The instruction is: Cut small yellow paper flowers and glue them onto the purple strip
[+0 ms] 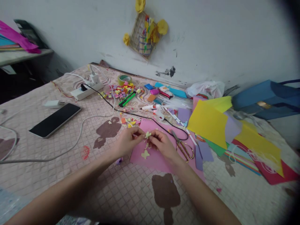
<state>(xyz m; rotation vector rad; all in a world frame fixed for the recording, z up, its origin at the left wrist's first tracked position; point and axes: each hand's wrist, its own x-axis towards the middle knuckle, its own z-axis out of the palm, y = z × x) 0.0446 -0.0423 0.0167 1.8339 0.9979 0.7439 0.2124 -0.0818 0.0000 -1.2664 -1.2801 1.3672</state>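
Between the fingertips of both hands is a small pale-yellow butterfly cutout (pixel 147 135), held above a pink sheet (pixel 159 159). My left hand (pixel 128 139) pinches its left side, and my right hand (pixel 162 142) grips it from the right with curled fingers. Below them, a second pale-yellow cutout (pixel 145 154) lies on the pink sheet, with a small pale piece between the two. Gold-handled scissors (pixel 184 147) rest to the right of my right hand. A white glue gun (pixel 152 107) lies beyond the hands, its black cord looping over the sheet.
A black phone (pixel 56 120) and a power strip (pixel 86 90) with cables occupy the left. Behind the hands lie small colourful cutouts (pixel 120 90), a green cutter (pixel 127 99) and tape (pixel 124 79). Coloured sheets (pixel 208 122) and a blue bag (pixel 267 100) are on the right.
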